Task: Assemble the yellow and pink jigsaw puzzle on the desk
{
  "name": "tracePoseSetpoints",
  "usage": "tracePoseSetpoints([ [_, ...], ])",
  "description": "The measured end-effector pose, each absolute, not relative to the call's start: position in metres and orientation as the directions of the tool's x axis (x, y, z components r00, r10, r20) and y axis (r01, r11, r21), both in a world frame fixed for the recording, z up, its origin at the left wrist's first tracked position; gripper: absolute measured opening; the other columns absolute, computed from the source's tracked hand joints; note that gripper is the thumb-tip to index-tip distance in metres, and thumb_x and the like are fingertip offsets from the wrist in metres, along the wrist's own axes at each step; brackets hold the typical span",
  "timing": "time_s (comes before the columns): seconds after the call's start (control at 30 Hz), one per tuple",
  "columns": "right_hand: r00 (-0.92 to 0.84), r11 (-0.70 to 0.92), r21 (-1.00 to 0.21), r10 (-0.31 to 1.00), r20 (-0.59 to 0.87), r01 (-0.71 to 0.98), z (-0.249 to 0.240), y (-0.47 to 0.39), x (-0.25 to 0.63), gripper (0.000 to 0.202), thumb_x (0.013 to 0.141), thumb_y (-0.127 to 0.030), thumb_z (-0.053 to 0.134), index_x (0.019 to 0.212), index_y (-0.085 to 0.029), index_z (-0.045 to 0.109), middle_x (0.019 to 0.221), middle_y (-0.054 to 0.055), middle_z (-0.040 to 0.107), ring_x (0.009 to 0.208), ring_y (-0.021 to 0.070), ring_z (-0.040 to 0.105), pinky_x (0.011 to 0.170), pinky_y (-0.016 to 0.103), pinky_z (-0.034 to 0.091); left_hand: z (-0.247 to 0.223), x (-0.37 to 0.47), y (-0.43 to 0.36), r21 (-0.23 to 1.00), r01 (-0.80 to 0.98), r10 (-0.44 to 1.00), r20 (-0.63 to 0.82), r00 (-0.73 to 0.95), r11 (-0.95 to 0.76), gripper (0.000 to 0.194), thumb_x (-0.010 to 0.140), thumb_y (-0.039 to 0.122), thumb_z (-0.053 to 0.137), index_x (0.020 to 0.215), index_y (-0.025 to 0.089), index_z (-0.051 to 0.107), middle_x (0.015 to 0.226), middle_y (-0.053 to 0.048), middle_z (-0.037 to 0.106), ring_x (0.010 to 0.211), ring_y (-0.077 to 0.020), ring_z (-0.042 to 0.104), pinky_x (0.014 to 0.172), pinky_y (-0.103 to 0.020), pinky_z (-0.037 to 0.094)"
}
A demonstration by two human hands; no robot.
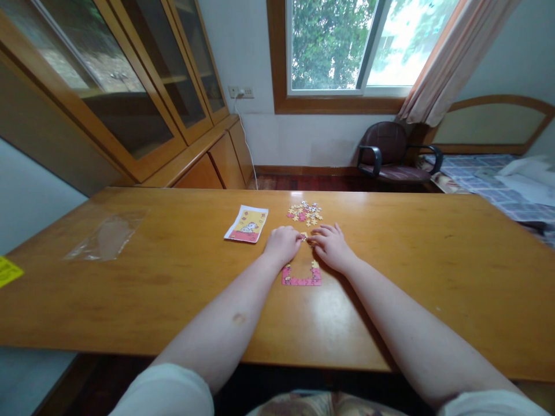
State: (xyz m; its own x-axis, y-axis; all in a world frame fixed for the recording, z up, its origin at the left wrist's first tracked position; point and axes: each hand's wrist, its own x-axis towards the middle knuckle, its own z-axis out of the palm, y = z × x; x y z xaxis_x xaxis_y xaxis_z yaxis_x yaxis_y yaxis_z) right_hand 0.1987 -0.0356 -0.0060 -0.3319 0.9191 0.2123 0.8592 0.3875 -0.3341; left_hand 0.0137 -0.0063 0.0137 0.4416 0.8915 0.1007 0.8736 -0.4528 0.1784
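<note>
Between my hands, a few small jigsaw pieces [304, 237] lie on the wooden table. My left hand [282, 244] is closed, its fingers curled and the tips pinched at one of these pieces, which they partly cover. From the other side my right hand [333, 247] reaches in with fingers stretched and apart, the tips resting at the same pieces. Below the hands is a partly joined jigsaw border [302, 281], U-shaped, pink along the bottom with yellow higher up its sides. A loose heap of jigsaw pieces [305, 212], pink, yellow and whitish, lies just beyond my fingers.
Left of my hands lies a picture card [248, 224] with a white animal on yellow and pink. A clear plastic bag [106, 236] is farther left, and a yellow label [8, 271] shows at the left edge. Beyond the table [173, 300] stand a cabinet and an armchair [390, 153].
</note>
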Motion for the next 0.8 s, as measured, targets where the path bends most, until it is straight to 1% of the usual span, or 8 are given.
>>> tracePoseSetpoints([
  [0.13, -0.337, 0.392, -0.329, 0.917, 0.214, 0.859, -0.006, -0.036, 0.199, 0.032, 0.085, -0.021, 0.050, 0.109, -0.028, 0.070, 0.122, 0.006, 0.062, 0.123, 0.0261, 0.043, 0.112, 0.059, 0.014, 0.014, 0.014, -0.007, 0.230, 0.876, 0.906, 0.127, 0.404, -0.424, 0.027, 0.090, 0.030, 0.049, 0.105, 0.027, 0.072, 0.098, -0.005, 0.068, 0.094, -0.0203, 0.060, 0.084, -0.032, 0.045],
  [0.33, -0.339, 0.390, -0.321, 0.919, 0.204, 0.863, -0.004, -0.037, 0.198, 0.032, 0.085, -0.020, 0.050, 0.109, -0.028, 0.070, 0.121, 0.006, 0.063, 0.123, 0.0260, 0.043, 0.112, 0.058, 0.015, 0.011, 0.014, -0.006, 0.212, 0.866, 0.891, 0.121, 0.438, -0.454, 0.029, 0.091, 0.033, 0.047, 0.101, 0.029, 0.074, 0.095, -0.006, 0.066, 0.092, -0.0210, 0.060, 0.082, -0.033, 0.045],
  [0.5, -0.334, 0.383, -0.323, 0.922, 0.198, 0.865, -0.005, -0.036, 0.198, 0.032, 0.086, -0.021, 0.050, 0.109, -0.028, 0.070, 0.122, 0.006, 0.062, 0.123, 0.0261, 0.043, 0.112, 0.059, 0.014, 0.013, 0.015, -0.007, 0.216, 0.866, 0.892, 0.068, 0.448, -0.451, 0.030, 0.092, 0.035, 0.047, 0.103, 0.027, 0.074, 0.095, -0.006, 0.065, 0.095, -0.0208, 0.059, 0.084, -0.033, 0.044],
  [0.6, -0.334, 0.388, -0.324, 0.919, 0.210, 0.863, -0.006, -0.036, 0.197, 0.030, 0.086, -0.022, 0.050, 0.108, -0.028, 0.070, 0.123, 0.006, 0.063, 0.123, 0.0262, 0.043, 0.112, 0.059, 0.014, 0.013, 0.016, -0.007, 0.222, 0.877, 0.905, 0.092, 0.416, -0.426, 0.029, 0.090, 0.037, 0.050, 0.109, 0.026, 0.069, 0.104, -0.007, 0.063, 0.100, -0.0218, 0.056, 0.089, -0.034, 0.042],
  [0.7, -0.343, 0.401, -0.323, 0.913, 0.223, 0.857, -0.007, -0.035, 0.197, 0.030, 0.087, -0.022, 0.050, 0.107, -0.028, 0.070, 0.124, 0.006, 0.062, 0.124, 0.0265, 0.043, 0.112, 0.059, 0.014, 0.009, 0.016, -0.006, 0.211, 0.880, 0.903, 0.153, 0.401, -0.427, 0.034, 0.089, 0.041, 0.053, 0.119, 0.027, 0.063, 0.117, -0.008, 0.060, 0.107, -0.0241, 0.051, 0.093, -0.037, 0.040],
  [0.8, -0.349, 0.406, -0.315, 0.910, 0.223, 0.858, -0.008, -0.035, 0.197, 0.029, 0.087, -0.022, 0.049, 0.106, -0.028, 0.071, 0.124, 0.005, 0.062, 0.125, 0.0269, 0.043, 0.112, 0.059, 0.015, 0.004, 0.015, -0.004, 0.211, 0.873, 0.897, 0.167, 0.410, -0.439, 0.035, 0.090, 0.042, 0.053, 0.119, 0.028, 0.064, 0.121, -0.007, 0.059, 0.109, -0.0251, 0.050, 0.094, -0.039, 0.039],
])
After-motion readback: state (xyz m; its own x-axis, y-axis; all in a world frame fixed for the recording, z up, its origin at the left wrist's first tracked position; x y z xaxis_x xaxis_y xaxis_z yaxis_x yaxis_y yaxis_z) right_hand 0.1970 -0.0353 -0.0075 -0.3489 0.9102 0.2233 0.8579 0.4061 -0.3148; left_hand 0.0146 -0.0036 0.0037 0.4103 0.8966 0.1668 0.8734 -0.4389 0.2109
